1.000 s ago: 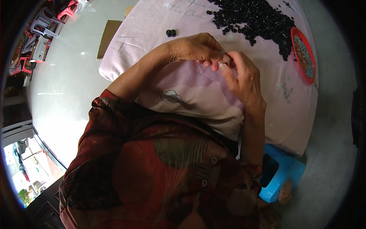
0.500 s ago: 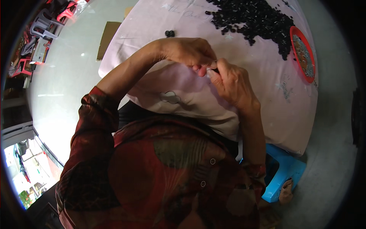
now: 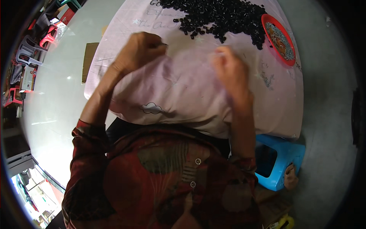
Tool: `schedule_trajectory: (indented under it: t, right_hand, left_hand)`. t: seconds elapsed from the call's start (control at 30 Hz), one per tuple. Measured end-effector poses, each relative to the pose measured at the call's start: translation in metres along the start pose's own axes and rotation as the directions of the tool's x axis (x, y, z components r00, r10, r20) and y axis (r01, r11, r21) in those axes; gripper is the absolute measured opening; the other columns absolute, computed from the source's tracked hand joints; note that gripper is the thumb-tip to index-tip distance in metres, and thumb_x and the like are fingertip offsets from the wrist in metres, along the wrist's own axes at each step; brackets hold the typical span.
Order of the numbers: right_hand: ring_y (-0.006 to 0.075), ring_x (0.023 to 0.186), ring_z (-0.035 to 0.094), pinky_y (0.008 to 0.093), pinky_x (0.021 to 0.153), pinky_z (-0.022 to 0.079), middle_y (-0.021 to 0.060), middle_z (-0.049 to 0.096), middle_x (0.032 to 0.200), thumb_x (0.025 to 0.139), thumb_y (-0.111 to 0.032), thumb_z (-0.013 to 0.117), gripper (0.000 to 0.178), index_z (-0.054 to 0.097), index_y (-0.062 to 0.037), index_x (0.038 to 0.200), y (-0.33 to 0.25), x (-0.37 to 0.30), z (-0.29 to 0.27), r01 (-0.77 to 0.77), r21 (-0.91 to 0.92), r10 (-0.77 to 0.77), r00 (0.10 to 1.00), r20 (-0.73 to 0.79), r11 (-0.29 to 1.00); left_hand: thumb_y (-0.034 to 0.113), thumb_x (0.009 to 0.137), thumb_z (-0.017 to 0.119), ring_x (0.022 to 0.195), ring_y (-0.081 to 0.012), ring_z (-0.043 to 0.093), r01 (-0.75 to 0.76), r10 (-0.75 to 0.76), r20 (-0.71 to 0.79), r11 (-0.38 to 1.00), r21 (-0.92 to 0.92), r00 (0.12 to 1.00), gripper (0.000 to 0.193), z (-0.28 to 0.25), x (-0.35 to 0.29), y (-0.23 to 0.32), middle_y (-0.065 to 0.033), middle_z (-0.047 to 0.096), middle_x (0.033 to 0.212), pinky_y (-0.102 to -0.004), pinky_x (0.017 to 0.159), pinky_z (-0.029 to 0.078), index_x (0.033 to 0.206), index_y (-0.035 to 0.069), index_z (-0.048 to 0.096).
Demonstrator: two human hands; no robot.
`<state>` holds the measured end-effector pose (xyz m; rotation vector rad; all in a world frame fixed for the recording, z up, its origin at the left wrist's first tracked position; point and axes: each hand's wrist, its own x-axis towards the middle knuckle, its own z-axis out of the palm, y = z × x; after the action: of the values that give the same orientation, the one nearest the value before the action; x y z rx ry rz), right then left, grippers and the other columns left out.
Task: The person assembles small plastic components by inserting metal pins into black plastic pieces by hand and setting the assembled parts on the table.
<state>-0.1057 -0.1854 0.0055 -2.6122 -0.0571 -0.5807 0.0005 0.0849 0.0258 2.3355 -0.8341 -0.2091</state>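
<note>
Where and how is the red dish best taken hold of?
The red dish is probably best gripped by its rim at the end nearest the person, the right hand coming from that side: black pieces crowd its left side, while this end is free. Keep it level, since it is open and holds metal pieces.

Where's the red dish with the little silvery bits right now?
In the head view, the red dish is at the upper right, on the pink cloth, just right of the heap of black pieces, beyond the right hand.
</note>
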Motion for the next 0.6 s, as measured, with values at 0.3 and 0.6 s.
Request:
schedule_trajectory:
  t: [0.3,0.6]
  right_hand:
    - [0.0373,0.103,0.063,0.046,0.09,0.048,0.019,0.067,0.11,0.091,-0.031,0.059,0.032,0.068,-0.0079,0.111,0.128,-0.017,-0.061,-0.422,-0.535,0.417,0.898,-0.14,0.732]
    - [0.031,0.086,0.071,0.0383,0.08,0.053,0.0138,0.073,0.095,0.086,-0.02,0.064,0.021,0.073,-0.0087,0.101,0.11,-0.022,-0.051,-0.407,-0.318,0.29,0.888,-0.356,0.857]
  left_hand:
    - [0.016,0.086,0.07,0.064,-0.0166,0.064,0.012,0.011,-0.14,0.986,0.164,0.99,0.017,-0.011,-0.008,-0.015,-0.009,0.069,0.078,-0.0309,0.061,0.051,0.098,0.004,0.069]
    - [0.024,0.083,0.07,0.071,-0.0253,0.067,-0.207,0.231,-0.236,0.971,0.121,0.944,0.021,0.044,0.063,0.008,-0.0114,0.071,0.082,-0.0363,0.067,0.053,0.094,0.007,0.071]
